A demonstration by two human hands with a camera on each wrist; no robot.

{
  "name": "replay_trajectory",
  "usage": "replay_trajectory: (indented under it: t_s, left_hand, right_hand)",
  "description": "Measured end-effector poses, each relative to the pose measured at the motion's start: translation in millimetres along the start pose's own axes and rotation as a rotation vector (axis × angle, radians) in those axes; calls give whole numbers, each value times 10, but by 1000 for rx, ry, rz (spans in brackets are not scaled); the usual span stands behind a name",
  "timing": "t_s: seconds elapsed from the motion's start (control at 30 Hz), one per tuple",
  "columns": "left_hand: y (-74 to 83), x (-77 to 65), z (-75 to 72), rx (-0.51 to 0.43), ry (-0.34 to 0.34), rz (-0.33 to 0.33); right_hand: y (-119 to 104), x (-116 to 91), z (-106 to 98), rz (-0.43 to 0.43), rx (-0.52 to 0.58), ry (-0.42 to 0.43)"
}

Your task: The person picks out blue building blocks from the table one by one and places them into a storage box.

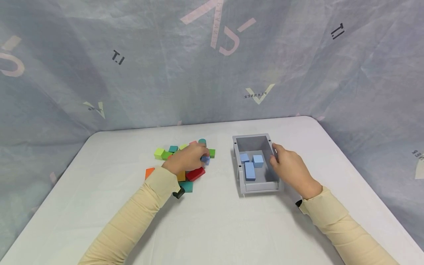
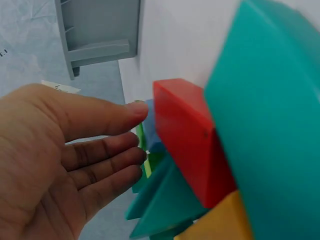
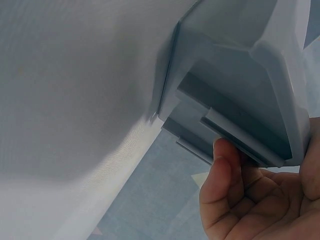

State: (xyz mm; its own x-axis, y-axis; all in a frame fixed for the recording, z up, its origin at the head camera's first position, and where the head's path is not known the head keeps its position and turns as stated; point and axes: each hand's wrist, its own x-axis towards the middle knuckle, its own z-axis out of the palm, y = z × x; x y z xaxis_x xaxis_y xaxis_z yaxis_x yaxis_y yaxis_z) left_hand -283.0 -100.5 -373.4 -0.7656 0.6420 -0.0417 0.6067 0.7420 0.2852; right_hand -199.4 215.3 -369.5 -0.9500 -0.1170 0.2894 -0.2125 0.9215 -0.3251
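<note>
Pale blue-grey printed cloth [image 1: 159,73] fills the upper frame behind us, and our white surface [image 1: 212,224] spreads below it. Right of centre in the head view stands our grey bin [image 1: 261,187]. Our right hand [image 1: 293,171] grips its right wall; a light, steady hold should stop it sliding. Left of centre, our left hand [image 1: 187,158] reaches over mixed blocks [image 1: 159,153], thumb and fingertips narrowly set about a small blue block [image 1: 206,161]; we cannot tell whether they pinch it. Three blue blocks [image 1: 250,171] lie inside the bin. With a red block [image 1: 195,174] close by, we would do best to pinch opposite faces squarely and lift straight up, leaving the neighbours undisturbed.
</note>
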Motion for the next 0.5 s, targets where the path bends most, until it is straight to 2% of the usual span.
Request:
replay_trajectory:
  t_s: [0.17,0.5]
  left_hand:
    - [-16,14,48,-13,-15,-46]
    - [-17,69,67,41,-23,-54]
  right_hand:
    - [5,0,7,-3,-2,7]
    - [24,-6,30,-35,-1,28]
